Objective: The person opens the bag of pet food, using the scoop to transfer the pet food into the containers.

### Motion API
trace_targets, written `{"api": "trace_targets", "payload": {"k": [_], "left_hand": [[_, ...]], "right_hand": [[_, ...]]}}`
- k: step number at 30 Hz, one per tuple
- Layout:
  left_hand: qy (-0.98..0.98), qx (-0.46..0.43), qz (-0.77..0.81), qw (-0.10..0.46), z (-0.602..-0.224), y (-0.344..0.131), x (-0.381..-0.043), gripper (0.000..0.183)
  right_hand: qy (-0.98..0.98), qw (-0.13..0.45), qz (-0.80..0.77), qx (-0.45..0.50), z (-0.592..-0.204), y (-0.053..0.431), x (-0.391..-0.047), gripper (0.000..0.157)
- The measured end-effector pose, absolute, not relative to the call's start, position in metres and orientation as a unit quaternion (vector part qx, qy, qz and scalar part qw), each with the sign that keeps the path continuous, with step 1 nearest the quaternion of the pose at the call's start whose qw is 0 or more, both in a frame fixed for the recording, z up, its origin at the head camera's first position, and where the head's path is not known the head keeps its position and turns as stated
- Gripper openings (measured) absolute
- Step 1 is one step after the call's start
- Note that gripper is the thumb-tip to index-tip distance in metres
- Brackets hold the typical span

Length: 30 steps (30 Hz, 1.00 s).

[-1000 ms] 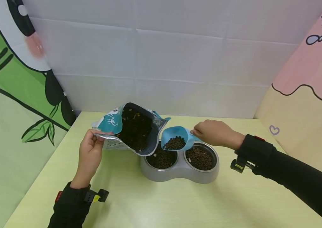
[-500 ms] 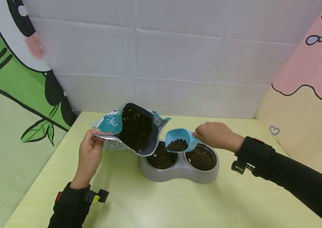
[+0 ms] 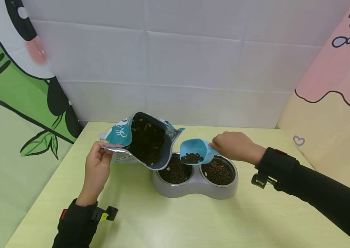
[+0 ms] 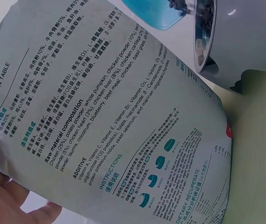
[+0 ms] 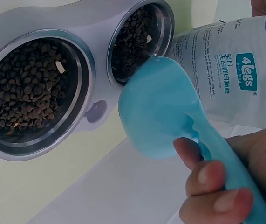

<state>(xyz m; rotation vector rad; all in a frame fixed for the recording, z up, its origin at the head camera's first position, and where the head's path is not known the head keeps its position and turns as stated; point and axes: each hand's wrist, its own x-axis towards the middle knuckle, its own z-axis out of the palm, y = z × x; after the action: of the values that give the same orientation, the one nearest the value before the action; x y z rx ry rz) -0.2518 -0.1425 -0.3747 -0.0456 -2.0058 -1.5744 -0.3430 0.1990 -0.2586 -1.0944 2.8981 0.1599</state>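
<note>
My left hand (image 3: pixel 97 172) grips the rim of an opened pet food bag (image 3: pixel 122 132), tilted so its mouth faces the scoop and dark kibble shows inside. In the left wrist view the bag's printed back (image 4: pixel 109 112) fills most of the frame. My right hand (image 3: pixel 235 146) holds a blue scoop (image 3: pixel 204 151) by its handle, the fingers curled round it in the right wrist view. Some kibble (image 3: pixel 192 158) lies in the scoop, which hangs over the double pet bowl (image 3: pixel 195 186). Brown kibble sits in both the left bowl (image 3: pixel 175 174) and the right bowl (image 3: pixel 218 172).
The pale yellow table (image 3: pixel 175 220) extends in front of the bowls. Behind it stands a white sheet wall (image 3: pixel 193 62). Cartoon-printed panels flank the table at left (image 3: pixel 32 103) and right (image 3: pixel 327 86).
The scoop has shifted slightly right, away from the bag's mouth, and tilted a little; less kibble shows in it. The left hand and bag stay nearly still.
</note>
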Motion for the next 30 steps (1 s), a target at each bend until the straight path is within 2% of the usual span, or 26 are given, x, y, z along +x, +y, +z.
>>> {"api": "trace_targets", "payload": {"k": [30], "left_hand": [[-0.739,-0.024,-0.604,0.297,-0.3726,-0.1425,-0.2516,0.012]], "right_hand": [[0.929,0.005,0.049,-0.366,-0.2573,0.1978,-0.3382,0.033]]}}
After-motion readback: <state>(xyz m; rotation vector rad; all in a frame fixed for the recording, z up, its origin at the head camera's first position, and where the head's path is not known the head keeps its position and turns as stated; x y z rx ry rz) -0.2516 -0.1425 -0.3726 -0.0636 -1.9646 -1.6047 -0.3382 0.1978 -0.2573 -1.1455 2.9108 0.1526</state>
